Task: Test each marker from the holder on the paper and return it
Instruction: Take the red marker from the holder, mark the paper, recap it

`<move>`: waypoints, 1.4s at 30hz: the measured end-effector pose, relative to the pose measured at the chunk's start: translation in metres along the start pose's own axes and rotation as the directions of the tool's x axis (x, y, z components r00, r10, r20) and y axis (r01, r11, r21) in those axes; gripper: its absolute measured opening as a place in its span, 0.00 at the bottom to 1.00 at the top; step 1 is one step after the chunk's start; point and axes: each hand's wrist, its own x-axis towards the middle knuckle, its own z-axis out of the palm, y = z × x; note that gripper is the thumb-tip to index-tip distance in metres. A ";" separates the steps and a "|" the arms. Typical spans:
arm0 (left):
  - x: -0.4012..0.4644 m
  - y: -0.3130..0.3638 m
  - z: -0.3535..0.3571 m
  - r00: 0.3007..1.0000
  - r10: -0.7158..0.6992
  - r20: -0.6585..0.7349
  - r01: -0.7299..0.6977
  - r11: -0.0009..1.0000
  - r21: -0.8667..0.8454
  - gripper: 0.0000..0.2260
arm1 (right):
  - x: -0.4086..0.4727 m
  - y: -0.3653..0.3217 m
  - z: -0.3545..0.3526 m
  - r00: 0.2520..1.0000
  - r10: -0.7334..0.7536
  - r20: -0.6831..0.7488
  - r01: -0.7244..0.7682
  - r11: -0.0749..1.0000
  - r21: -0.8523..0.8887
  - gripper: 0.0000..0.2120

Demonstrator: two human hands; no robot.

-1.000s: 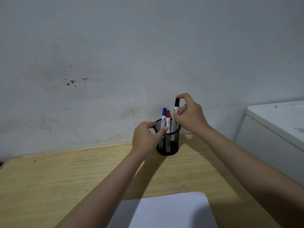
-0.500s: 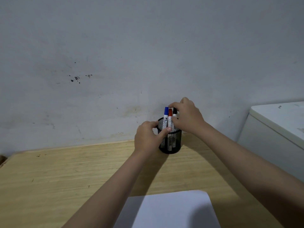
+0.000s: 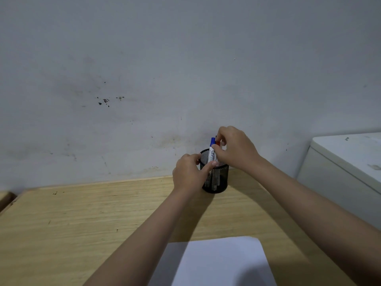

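Holder [image 3: 215,178]: L hand [image 3: 188,174] grips rim; R hand [image 3: 235,149] pinches red marker [image 3: 216,141] (blue marker [image 3: 212,150] alongside). Paper [image 3: 222,263] blank; testing apparently pending.

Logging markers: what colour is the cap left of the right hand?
Blue: the blue cap, seen in the head view.

Right hand [image 3: 235,149] hides — perhaps — the red marker [image 3: 217,143].
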 end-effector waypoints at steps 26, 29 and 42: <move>-0.132 0.065 -0.108 0.971 0.053 -0.233 -0.205 0.687 -0.698 0.08 | -0.164 -0.100 -0.054 0.945 0.089 -0.316 0.161 0.712 0.684 0.08; -0.139 0.059 -0.123 0.951 0.103 -0.292 -0.247 0.818 -0.519 0.07 | -0.160 -0.113 -0.060 0.937 0.160 -0.312 0.123 0.684 0.720 0.07; -0.162 0.038 -0.139 0.849 0.493 -0.188 -0.502 0.865 0.004 0.05 | -0.149 -0.144 -0.051 0.910 0.388 -0.147 -0.082 0.514 0.854 0.09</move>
